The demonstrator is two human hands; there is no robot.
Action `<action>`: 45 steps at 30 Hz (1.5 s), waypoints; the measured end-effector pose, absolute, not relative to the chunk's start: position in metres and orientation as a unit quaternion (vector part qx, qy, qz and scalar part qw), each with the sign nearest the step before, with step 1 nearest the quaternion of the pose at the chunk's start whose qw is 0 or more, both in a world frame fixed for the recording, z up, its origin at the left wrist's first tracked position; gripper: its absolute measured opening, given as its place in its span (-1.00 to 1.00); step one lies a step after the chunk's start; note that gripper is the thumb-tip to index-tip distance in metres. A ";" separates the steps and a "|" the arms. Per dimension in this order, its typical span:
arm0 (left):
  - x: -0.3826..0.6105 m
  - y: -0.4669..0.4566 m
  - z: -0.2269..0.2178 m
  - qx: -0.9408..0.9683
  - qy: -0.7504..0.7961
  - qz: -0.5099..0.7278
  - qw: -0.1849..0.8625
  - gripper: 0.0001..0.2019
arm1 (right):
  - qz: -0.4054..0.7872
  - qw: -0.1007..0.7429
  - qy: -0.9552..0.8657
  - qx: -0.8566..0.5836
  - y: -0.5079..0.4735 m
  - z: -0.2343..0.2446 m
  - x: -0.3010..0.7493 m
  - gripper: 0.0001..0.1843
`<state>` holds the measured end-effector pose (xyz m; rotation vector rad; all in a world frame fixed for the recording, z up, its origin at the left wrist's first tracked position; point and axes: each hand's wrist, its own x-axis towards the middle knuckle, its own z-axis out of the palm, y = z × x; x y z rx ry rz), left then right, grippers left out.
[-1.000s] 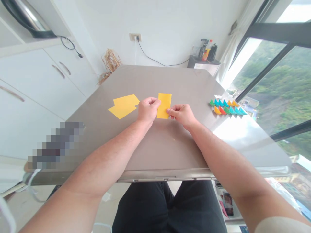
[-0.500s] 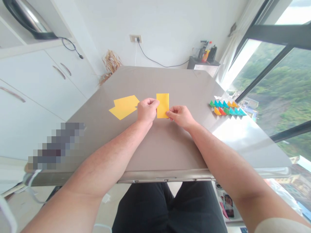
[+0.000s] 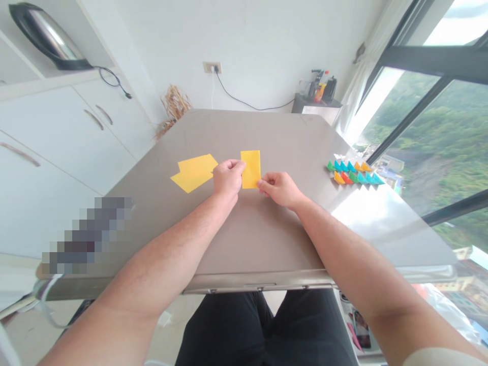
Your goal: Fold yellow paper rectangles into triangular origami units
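A yellow rectangle of paper (image 3: 250,169), apparently folded, is held up over the middle of the table between my two hands. My left hand (image 3: 227,178) pinches its left edge with thumb and fingers. At the lower right corner, my right hand (image 3: 278,187) has its thumb and fingertips closed on the paper. Loose yellow sheets (image 3: 194,172) lie overlapping on the table just left of my left hand.
Two rows of small folded paper boats (image 3: 354,173) in several colours stand at the table's right side by the window. A blurred-out object (image 3: 89,234) lies at the left edge of the grey table (image 3: 259,239). An open drawer (image 3: 358,325) sits below, at right.
The paper and both hands have shifted slightly left relative to the view, while the view itself tilted a little upward. Both hands keep their hold on the paper.
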<state>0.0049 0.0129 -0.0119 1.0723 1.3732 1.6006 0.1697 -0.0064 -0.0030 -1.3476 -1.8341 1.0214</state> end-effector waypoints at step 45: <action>-0.011 0.008 0.001 0.620 0.465 0.378 0.507 -0.84 | 0.392 0.293 -0.738 -0.464 -0.009 0.002 0.181 -0.69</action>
